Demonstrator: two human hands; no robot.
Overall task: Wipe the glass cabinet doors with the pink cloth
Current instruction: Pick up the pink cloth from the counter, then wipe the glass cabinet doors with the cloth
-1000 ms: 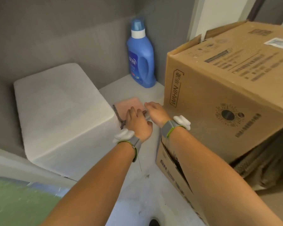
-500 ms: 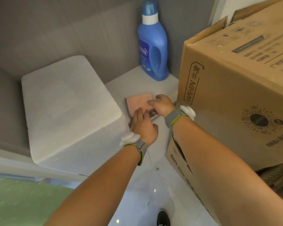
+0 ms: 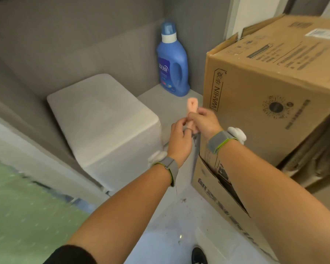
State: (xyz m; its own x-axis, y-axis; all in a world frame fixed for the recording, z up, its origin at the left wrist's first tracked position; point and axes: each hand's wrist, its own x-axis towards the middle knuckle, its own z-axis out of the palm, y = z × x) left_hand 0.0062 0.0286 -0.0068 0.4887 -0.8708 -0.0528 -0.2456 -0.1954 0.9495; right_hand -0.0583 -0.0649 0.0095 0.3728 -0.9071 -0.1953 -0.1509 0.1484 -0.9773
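Observation:
The pink cloth (image 3: pixel 192 108) is folded into a narrow bundle and held up off the grey ledge (image 3: pixel 166 103). Its top end sticks out above my fingers. My right hand (image 3: pixel 204 121) grips it from the right, blurred by motion. From the left, my left hand (image 3: pixel 180 140) pinches the lower end of the cloth. Both wrists wear grey bands with green trim. No glass cabinet door is in view.
A blue detergent bottle (image 3: pixel 172 61) stands in the back corner. A white foam block (image 3: pixel 107 119) sits to the left of my hands. A large cardboard box (image 3: pixel 274 88) is close on the right, above a second box (image 3: pixel 217 187). Green flooring (image 3: pixel 17 216) lies lower left.
The cloth lay flat on the ledge under both hands. Now both hands have lifted it off the ledge, bunched into a narrow fold.

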